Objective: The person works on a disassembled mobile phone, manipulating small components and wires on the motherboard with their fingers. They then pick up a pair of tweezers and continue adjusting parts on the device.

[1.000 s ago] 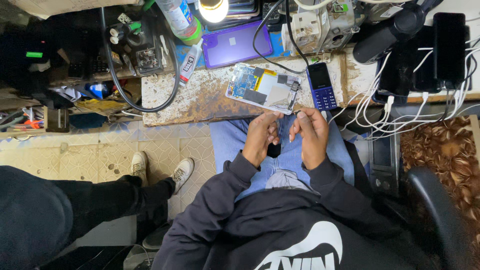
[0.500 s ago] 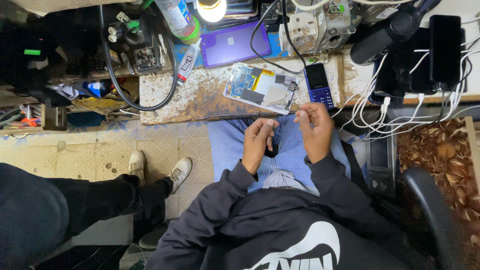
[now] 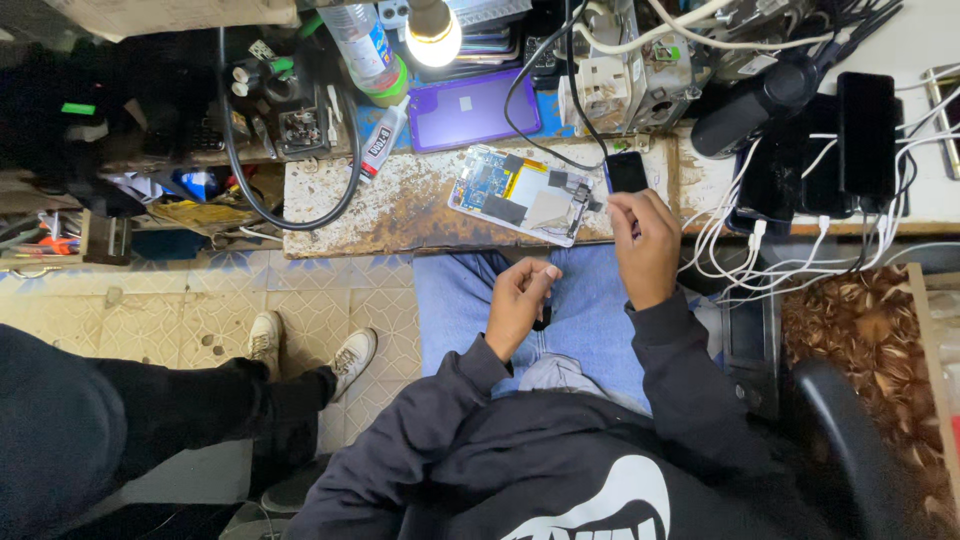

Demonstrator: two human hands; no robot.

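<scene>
Big worn workbench (image 3: 400,215) w/ rusty, flaking top runs across the upper view; person in dark hoodie & blue jeans sits at its edge, seen from above. Another person's dark trouser leg & white sneakers (image 3: 310,350) stand on the tiled floor to the left, apart from the hands. Right of the bench: black power bank or phone (image 3: 866,135) w/ a tangle of white cables (image 3: 740,255) hanging below it. Purple phone-size slab (image 3: 473,108) lies flat at the bench back, just under a lit bulb (image 3: 436,38); clear plastic bottle (image 3: 365,45) beside the bulb, contents can't tell. Open cluttered tray area far left holds small tools & bits, too small to sort. Opened phone (image 3: 525,193) lies flat mid-bench, back off, circuit board & shielding showing inside its shell. Small glue tube (image 3: 383,140) lies tilted left of it. Right hand (image 3: 645,245) is up at the bench edge, fingers pinched on a small dark keypad phone (image 3: 627,172) just right of the opened one. Left hand (image 3: 520,300) sits over the lap, fingers curled loosely round a small black item (image 3: 541,318), mostly hidden, kind unclear.
</scene>
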